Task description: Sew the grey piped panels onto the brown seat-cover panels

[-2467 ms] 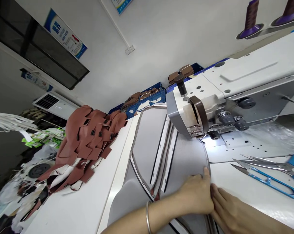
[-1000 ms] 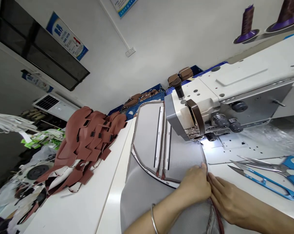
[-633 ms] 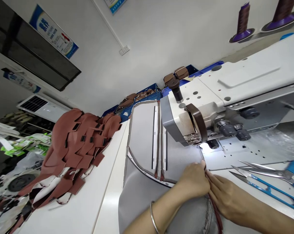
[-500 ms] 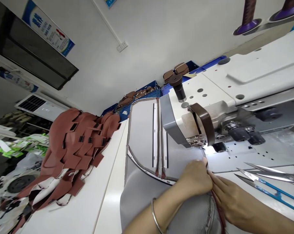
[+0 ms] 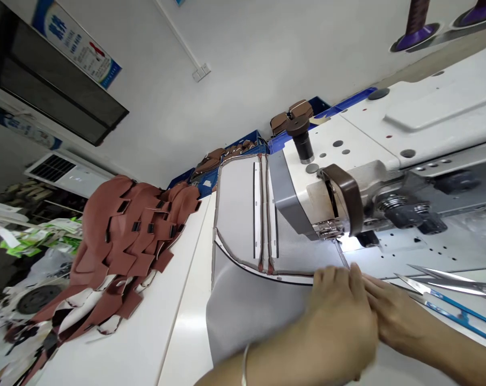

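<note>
A grey sewn cover (image 5: 251,316) with padded backing, brown seams and white-and-black strips runs up to the needle of a white sewing machine (image 5: 355,139). My left hand (image 5: 335,311), with a metal bangle at its wrist, is closed over the cover's right edge, just in front of the needle area; motion blurs it a little. Against it, on the right, my right hand (image 5: 399,316) grips the same edge, its fingertips partly hidden behind the left hand. The cover's lower right part is hidden under my left hand and forearm.
Blue-handled snips (image 5: 452,311) and metal scissors (image 5: 464,284) lie right of my right hand. Overlapping reddish-brown pieces (image 5: 126,241) are spread on the white table (image 5: 146,343) at left. Blue crates (image 5: 249,142) with brown pieces stand behind. Purple-based thread spools (image 5: 418,35) rise at top right.
My left hand has shifted right and nearer to me, its fingers now more folded over the edge. The right hand has moved slightly right. The cover's near part has gone from sight beneath my arm.
</note>
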The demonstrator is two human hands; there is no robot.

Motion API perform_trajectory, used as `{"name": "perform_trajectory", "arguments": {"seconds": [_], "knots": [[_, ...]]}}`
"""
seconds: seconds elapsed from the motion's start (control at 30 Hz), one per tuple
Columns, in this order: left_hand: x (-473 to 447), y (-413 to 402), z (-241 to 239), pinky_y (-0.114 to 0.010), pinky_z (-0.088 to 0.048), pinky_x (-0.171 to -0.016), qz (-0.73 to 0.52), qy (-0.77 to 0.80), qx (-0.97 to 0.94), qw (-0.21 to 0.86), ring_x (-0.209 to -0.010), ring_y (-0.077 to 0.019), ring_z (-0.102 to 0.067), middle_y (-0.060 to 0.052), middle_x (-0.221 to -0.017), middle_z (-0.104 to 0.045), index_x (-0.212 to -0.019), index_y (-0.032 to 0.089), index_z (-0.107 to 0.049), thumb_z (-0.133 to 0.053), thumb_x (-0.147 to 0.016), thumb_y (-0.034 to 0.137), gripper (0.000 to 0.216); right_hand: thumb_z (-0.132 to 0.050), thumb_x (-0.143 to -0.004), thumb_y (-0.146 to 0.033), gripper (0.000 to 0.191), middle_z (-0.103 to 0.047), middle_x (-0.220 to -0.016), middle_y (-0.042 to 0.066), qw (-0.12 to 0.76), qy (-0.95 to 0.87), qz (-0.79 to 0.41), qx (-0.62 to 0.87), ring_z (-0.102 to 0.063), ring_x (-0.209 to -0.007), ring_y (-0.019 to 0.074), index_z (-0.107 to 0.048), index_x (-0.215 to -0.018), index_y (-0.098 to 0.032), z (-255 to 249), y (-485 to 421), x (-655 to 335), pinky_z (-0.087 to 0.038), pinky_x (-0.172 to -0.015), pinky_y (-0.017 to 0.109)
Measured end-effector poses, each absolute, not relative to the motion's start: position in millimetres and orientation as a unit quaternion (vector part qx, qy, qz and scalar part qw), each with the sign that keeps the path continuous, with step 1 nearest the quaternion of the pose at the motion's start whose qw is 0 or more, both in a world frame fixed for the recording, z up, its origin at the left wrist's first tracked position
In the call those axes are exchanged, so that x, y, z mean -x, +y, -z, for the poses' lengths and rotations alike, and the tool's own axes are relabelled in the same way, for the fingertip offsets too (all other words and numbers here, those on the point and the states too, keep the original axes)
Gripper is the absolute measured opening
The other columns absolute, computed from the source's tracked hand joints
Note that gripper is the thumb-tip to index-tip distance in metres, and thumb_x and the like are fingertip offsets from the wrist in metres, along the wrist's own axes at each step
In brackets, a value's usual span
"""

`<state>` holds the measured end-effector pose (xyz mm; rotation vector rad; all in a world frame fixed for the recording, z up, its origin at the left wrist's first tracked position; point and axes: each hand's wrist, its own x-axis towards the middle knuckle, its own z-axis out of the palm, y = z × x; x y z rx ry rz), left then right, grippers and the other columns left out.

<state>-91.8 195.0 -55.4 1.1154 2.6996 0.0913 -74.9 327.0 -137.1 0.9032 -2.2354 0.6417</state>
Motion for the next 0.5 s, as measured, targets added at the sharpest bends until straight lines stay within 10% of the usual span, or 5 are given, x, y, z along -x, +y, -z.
{"name": "perform_trajectory", "arguments": {"seconds": [0.23,0.37,0.5], "knots": [[2,186,127,-0.053,-0.048,-0.078,0.045,0.952,-0.224,-0.202,-0.094,-0.0336,-0.056,-0.020,-0.102,-0.063,-0.124,0.010,-0.060,-0.051,-0.081,0.021,0.046,-0.042,-0.084,-0.001,0.027,-0.065,-0.089,0.021,0.349,-0.845,-0.155,-0.373,-0.057,-0.108,0.0346,-0.069,-0.084,-0.001,149,333,63,-0.052,-0.090,0.049],[29,183,113,-0.039,-0.051,-0.057,0.032,0.961,-0.260,-0.089,-0.066,-0.0250,-0.059,-0.013,-0.077,-0.063,-0.139,0.005,-0.043,-0.055,-0.074,0.018,0.067,-0.038,-0.088,-0.005,0.032,-0.064,-0.108,0.022,0.341,-0.859,-0.122,-0.362,-0.055,-0.113,0.0320,-0.067,-0.101,0.000,159,338,62,-0.052,-0.091,0.044],[65,173,73,-0.045,-0.054,-0.069,-0.075,0.957,-0.227,0.161,-0.072,-0.0295,-0.063,-0.014,-0.086,-0.068,-0.143,0.009,-0.037,-0.057,-0.065,0.030,0.083,-0.037,-0.090,-0.008,0.032,-0.066,-0.105,0.019,0.336,-0.854,-0.118,-0.379,-0.058,-0.108,0.0269,-0.067,-0.099,-0.003,152,341,65,-0.052,-0.091,0.039]]}}
